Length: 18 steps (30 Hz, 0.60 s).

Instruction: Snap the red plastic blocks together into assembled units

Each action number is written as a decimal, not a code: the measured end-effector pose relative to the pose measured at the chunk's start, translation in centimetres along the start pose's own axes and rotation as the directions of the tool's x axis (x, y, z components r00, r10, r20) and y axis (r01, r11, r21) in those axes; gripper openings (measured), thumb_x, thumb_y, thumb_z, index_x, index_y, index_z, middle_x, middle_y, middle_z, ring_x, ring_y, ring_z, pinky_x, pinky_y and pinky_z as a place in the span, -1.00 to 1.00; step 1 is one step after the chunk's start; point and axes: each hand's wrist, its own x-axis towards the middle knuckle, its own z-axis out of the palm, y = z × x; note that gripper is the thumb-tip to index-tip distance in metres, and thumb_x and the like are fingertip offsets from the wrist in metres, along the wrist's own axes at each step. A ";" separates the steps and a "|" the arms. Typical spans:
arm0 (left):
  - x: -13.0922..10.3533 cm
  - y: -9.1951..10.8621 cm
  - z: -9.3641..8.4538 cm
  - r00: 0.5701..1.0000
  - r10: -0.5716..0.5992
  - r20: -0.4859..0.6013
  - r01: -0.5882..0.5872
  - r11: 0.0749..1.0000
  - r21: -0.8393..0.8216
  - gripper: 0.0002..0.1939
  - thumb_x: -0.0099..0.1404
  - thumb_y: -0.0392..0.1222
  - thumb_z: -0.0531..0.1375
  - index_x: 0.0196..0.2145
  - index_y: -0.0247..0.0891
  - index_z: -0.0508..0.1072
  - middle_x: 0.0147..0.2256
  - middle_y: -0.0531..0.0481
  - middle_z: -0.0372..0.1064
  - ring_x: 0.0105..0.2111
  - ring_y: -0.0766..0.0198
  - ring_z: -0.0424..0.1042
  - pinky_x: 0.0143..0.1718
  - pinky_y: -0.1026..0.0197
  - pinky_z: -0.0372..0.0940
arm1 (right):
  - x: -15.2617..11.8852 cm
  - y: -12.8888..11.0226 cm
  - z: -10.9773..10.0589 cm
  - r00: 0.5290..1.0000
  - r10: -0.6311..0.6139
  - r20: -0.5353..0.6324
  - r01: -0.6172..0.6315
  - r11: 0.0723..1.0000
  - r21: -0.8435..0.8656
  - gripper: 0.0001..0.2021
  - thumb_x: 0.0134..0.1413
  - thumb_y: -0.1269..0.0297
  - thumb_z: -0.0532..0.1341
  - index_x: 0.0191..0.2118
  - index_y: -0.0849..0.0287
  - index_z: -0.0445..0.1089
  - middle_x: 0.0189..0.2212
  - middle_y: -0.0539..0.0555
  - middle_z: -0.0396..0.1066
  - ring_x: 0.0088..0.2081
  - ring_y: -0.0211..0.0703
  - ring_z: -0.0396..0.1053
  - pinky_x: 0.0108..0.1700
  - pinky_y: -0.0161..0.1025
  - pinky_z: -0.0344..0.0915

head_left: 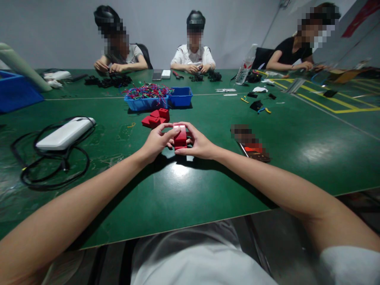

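Both of my hands grip one small glossy red box-like piece (179, 139) just above the green table (208, 190). My left hand (158, 143) has its thumb pressed on the front face, with its fingers round the left side. On the other side, my right hand (200, 142) holds the top edge with a finger and the bottom edge with the thumb. Several more red pieces (157, 118) lie in a small heap right behind my left hand. What the piece is exactly I cannot make out.
Behind the heap stand a blue bin of coloured wires (145, 103) and a smaller blue bin (181, 97). A white power bank (67, 133) with a black cable (86, 168) lies left, a phone (252, 146) right. Three people sit across the table; a plastic bottle (246, 65) stands there.
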 end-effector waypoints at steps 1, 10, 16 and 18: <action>0.0 0.0 0.0 1.000 -0.006 -0.004 0.006 1.000 0.000 -0.43 0.05 0.07 0.42 -0.09 -0.32 0.43 -0.42 0.03 0.46 -0.58 0.41 0.38 -0.56 0.37 0.27 | 0.0 0.0 0.0 1.000 -0.002 0.003 0.002 1.000 -0.001 -0.19 -0.19 0.17 0.50 0.19 0.00 0.15 0.29 0.20 0.09 0.19 0.11 0.28 0.02 0.01 0.50; 0.1 0.2 0.2 0.997 -0.068 -0.041 0.066 0.997 -0.033 -0.39 0.00 0.11 0.44 -0.12 -0.33 0.39 -0.44 0.00 0.46 -0.56 0.36 0.40 -0.55 0.34 0.26 | -0.1 0.5 0.0 0.998 -0.063 0.003 0.063 0.994 -0.089 -0.20 -0.15 0.13 0.48 0.20 -0.03 0.13 0.30 0.20 0.06 0.19 0.10 0.27 -0.02 -0.03 0.49; 0.4 0.2 -0.3 0.997 -0.073 0.035 0.071 0.996 0.045 -0.40 0.01 0.18 0.42 -0.17 -0.36 0.50 -0.40 -0.06 0.49 -0.46 0.27 0.46 -0.43 0.27 0.32 | -0.2 0.8 -0.1 0.993 -0.118 0.026 0.121 0.978 -0.171 -0.17 -0.14 0.09 0.48 0.24 -0.07 0.10 0.31 0.20 0.04 0.23 0.11 0.22 -0.04 -0.07 0.48; 0.3 0.1 -0.4 0.994 -0.065 0.083 0.059 0.996 0.071 -0.46 0.05 0.18 0.40 -0.24 -0.37 0.54 -0.42 -0.06 0.49 -0.43 0.24 0.47 -0.36 0.23 0.35 | -0.2 0.7 -0.1 0.991 -0.127 0.039 0.132 0.974 -0.182 -0.17 -0.12 0.08 0.47 0.25 -0.06 0.09 0.30 0.20 0.06 0.20 0.10 0.26 -0.06 -0.09 0.48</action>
